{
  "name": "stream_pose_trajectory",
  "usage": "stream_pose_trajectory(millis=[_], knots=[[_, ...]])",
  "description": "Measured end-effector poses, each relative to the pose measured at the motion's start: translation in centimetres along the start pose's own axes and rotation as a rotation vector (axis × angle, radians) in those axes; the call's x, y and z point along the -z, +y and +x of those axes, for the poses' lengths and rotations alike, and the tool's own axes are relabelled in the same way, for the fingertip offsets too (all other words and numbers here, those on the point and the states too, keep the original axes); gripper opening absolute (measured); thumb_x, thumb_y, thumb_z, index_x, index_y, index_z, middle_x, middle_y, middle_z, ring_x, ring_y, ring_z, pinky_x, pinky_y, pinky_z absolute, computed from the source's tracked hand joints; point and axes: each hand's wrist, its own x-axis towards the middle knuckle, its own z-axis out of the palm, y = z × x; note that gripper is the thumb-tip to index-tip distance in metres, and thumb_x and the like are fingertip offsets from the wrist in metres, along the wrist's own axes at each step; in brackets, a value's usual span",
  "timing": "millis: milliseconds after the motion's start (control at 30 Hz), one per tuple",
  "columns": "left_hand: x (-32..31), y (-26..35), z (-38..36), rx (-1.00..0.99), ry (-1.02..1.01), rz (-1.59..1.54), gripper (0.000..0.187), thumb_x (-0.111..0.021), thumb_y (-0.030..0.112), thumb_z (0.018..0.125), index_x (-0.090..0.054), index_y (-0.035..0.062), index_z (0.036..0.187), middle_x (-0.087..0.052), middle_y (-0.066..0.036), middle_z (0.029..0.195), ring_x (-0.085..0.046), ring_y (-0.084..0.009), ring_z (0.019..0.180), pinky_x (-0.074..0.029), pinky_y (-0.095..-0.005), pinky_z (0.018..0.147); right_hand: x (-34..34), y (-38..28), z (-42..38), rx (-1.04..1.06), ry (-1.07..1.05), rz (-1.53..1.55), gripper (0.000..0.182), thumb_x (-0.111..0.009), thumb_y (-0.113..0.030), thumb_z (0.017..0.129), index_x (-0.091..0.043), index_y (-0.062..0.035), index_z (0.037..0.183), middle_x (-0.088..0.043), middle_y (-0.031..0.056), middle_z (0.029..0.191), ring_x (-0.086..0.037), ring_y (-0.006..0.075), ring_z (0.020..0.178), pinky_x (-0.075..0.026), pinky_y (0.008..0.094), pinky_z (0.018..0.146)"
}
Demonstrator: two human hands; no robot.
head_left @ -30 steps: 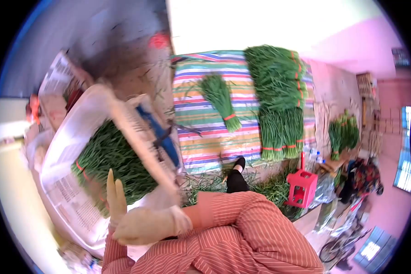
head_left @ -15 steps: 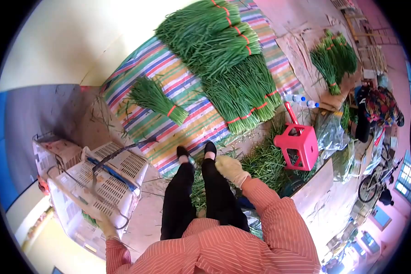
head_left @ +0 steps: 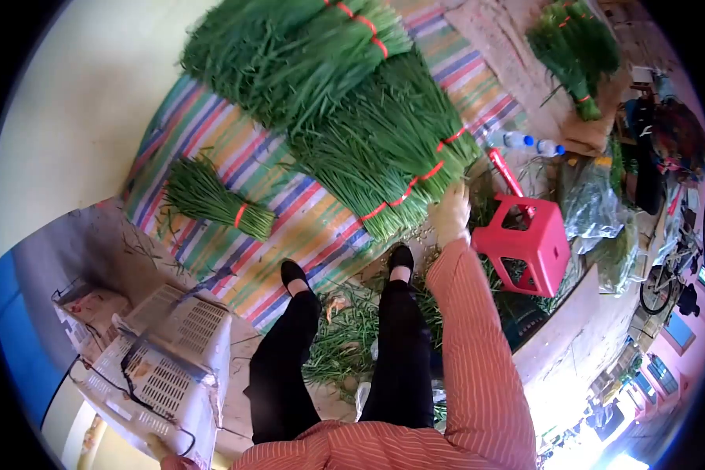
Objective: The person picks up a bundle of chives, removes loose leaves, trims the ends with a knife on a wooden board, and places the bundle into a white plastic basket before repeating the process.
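Note:
My right hand (head_left: 450,215), in a pale glove, reaches forward with fingers stretched toward the cut ends of the banded green chives (head_left: 384,149). Its fingertips overlap the nearest edge of that row and appear slightly blurred. Red bands tie the chives, which lie in a thick pile on a striped sheet (head_left: 270,270). Apart from the pile, a smaller bundle of chives (head_left: 215,200) rests to the left. Down at the lower left, my left hand (head_left: 158,448) is beside a white plastic crate (head_left: 184,333), its fingers mostly hidden.
A pink stool (head_left: 556,247) stands right of my right arm, with water bottles (head_left: 518,140) beyond it. Loose chive leaves (head_left: 341,337) litter the floor around my feet. More bundles (head_left: 576,51) lie at upper right. A person (head_left: 677,133) is at far right.
My right hand has moved forward from beside my knee to the row of chives. My feet have stepped apart, and the view has shifted, with my left hand now lower in it.

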Motion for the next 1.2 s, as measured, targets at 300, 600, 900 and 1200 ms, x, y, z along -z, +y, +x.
stream_pose_trajectory(millis=[300,600,900,1200], knots=[[0.1,3.0,-2.7,0.052,0.564,0.741,0.066,-0.052,0.048,0.096,-0.053,-0.0100,0.129,-0.061,-0.026,0.123,-0.061,-0.0373,0.106,-0.049,-0.0460,0.095,-9.3,3.6,9.1,0.183,0.142,-0.046,0.123,-0.088,-0.054,0.056,-0.026,-0.0069,0.151,-0.048,0.0215,0.134,-0.048,0.0359,0.126,-0.039,0.0475,0.105],[-25.9,9.8,-16.4,-0.672,0.194,1.102,0.070,-0.062,0.037,0.092,-0.040,-0.0028,0.145,-0.046,-0.024,0.145,-0.042,-0.0395,0.134,-0.028,-0.0402,0.116,4.1,-0.9,-0.6,-0.026,-0.778,0.852,0.054,-0.081,-0.040,0.075,-0.065,-0.0056,0.114,-0.069,0.0125,0.108,-0.066,0.0325,0.102,-0.051,0.0390,0.091],[-48.8,19.2,-37.3,0.611,-1.680,-0.225,0.089,-0.035,0.076,0.092,-0.028,0.0128,0.154,-0.045,-0.014,0.146,-0.047,-0.0338,0.129,-0.032,-0.0612,0.107,22.4,-8.7,-21.2,-0.604,-1.471,1.953,0.052,-0.059,-0.028,0.098,-0.047,0.0000,0.140,-0.058,0.0136,0.134,-0.059,0.0246,0.121,-0.047,0.0410,0.105],[-41.4,32.1,-37.7,0.221,-1.363,-1.138,0.074,-0.049,0.060,0.096,-0.040,0.0093,0.148,-0.050,-0.014,0.145,-0.048,-0.0278,0.133,-0.036,-0.0431,0.114,34.2,-21.9,-22.1,-0.017,-1.764,1.526,0.062,-0.054,-0.042,0.099,-0.044,0.0001,0.143,-0.058,0.0131,0.136,-0.058,0.0246,0.122,-0.045,0.0389,0.106]])
